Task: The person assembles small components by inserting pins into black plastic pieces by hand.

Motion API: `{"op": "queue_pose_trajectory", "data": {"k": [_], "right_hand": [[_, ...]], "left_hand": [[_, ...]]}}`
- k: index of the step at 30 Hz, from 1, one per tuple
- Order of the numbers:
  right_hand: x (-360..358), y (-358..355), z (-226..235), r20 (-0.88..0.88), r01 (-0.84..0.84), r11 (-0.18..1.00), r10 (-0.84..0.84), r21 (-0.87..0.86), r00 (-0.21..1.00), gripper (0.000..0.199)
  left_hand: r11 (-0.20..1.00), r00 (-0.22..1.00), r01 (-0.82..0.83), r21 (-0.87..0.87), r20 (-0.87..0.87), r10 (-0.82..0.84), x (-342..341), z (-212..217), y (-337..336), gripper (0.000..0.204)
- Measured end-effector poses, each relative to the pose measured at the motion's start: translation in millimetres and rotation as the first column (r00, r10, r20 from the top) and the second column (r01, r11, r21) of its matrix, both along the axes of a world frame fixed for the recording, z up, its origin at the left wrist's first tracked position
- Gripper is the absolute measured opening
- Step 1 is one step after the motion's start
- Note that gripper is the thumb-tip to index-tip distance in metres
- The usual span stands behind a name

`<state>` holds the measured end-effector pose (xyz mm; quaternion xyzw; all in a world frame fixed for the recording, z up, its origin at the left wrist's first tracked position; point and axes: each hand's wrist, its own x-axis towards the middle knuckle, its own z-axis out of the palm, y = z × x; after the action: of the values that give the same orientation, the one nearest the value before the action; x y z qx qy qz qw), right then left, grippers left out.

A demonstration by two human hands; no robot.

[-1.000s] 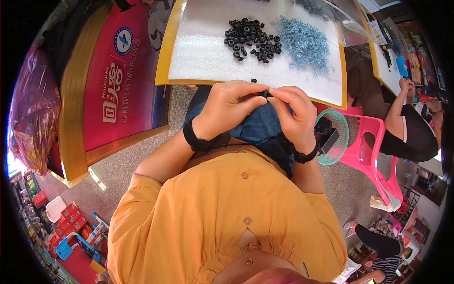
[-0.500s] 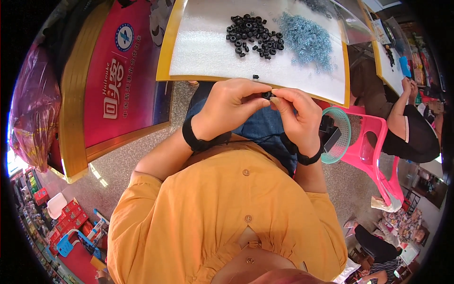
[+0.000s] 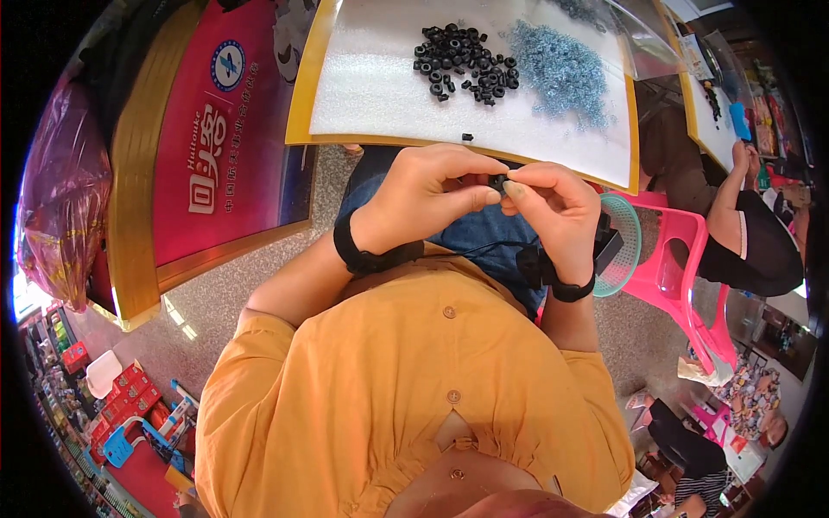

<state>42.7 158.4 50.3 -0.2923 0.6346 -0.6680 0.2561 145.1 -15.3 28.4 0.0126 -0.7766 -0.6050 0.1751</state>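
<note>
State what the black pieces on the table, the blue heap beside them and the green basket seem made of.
Black pieces: probably plastic or rubber; opaque, with a slight sheen. Blue heap: perhaps glass or clear plastic; it looks translucent and glittery, but the bits are too small to settle it. Green basket: most likely moulded plastic; even colour, perforated wall.

Facing a table [image 3: 371, 95], seeing parts [image 3: 458, 60] left of bits [image 3: 561, 73] on it.
Noting a lone piece [image 3: 467, 137] by the near edge; finding panel [image 3: 268, 164] left, basket [image 3: 623, 242] right, chair [image 3: 672, 221] farther right.
</note>
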Motion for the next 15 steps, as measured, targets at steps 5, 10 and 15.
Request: {"op": "queue_pose_trajectory", "data": {"k": [5, 10, 15], "right_hand": [[-3, -1, -5, 0.064, -0.007, 1.0, 0.008, -0.003, 0.998, 0.011], [-4, -1, -9, -0.351, 0.041, 0.994, -0.002, 0.103, 0.937, 0.012], [-6, 2, -2, 0.087, -0.034, 0.997, 0.028, 0.066, 0.996, 0.011]], "left_hand": [[0.999, 0.999, -0.027, 0.047, 0.031, 0.025, -1, 0, 2, 0.027], [0.923, 0.962, -0.158, -0.351, -0.266, 0.063, -6, -11, -2, 0.028], [0.968, 0.989, -0.08, -0.236, -0.141, 0.048, -1, -4, 1, 0.027]]}}
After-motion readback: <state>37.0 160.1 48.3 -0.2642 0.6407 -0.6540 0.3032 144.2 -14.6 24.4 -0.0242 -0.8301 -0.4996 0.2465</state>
